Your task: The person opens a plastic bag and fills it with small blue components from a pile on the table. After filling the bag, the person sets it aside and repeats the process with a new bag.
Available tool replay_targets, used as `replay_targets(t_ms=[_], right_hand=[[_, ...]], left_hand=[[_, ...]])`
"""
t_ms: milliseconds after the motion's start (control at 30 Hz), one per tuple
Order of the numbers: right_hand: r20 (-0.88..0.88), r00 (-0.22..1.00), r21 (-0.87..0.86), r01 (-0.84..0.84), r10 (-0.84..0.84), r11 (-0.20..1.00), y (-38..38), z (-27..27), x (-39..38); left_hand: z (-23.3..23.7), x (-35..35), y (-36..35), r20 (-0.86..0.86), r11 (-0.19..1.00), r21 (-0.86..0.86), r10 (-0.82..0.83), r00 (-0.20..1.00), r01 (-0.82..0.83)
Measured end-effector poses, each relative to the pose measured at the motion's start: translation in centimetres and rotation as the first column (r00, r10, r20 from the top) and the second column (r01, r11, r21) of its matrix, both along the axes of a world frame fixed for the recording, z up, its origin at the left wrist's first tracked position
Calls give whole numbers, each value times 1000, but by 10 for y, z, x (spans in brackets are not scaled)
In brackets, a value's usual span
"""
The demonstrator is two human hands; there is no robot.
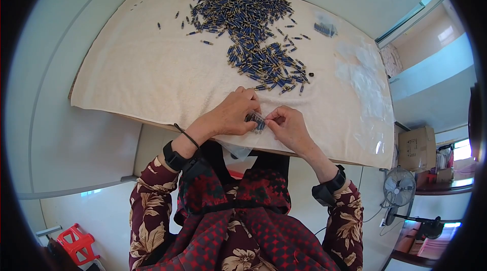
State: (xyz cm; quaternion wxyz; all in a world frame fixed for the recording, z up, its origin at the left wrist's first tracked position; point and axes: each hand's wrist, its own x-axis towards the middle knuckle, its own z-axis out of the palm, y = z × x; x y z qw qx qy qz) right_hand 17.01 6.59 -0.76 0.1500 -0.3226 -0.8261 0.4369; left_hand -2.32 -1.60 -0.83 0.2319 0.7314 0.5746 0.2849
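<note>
At the table's front edge my left hand [237, 111] is closed on a clear plastic bag [238, 148] that holds several small dark cylindrical pieces [257, 123]. The bag's lower part hangs over the edge. My right hand [286, 125] pinches the bag's right side between thumb and fingertips. Beyond both hands lies a large pile of small blue pieces with brass-coloured ends [243, 17], its near part just past my left fingers. A few loose ones are scattered around it.
A cream cloth [142, 68] covers the table. At the back right lies a filled clear bag [324, 28], and flat clear bags [362, 81] are spread along the right side. A fan [399, 186], a cardboard box [417, 148] and a red stool [77, 243] stand beyond the table.
</note>
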Motion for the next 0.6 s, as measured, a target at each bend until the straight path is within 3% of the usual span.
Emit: replay_targets(t_ms=[267, 367, 600], right_hand=[[-19, 1000, -94, 7, -9, 996, 1, -2, -3], [32, 998, -278, 69, -63, 958, -1, 7, -4], [-19, 997, -322, 64, -74, 945, -3, 8, -6]], left_hand=[[-9, -5, -1, 62, 1000, 15, -3, 998, 2], [-8, 0, -2, 57, 1000, 5, 27, 998, -27], [-11, 8, 1, 62, 997, -7, 80, 995, -80]])
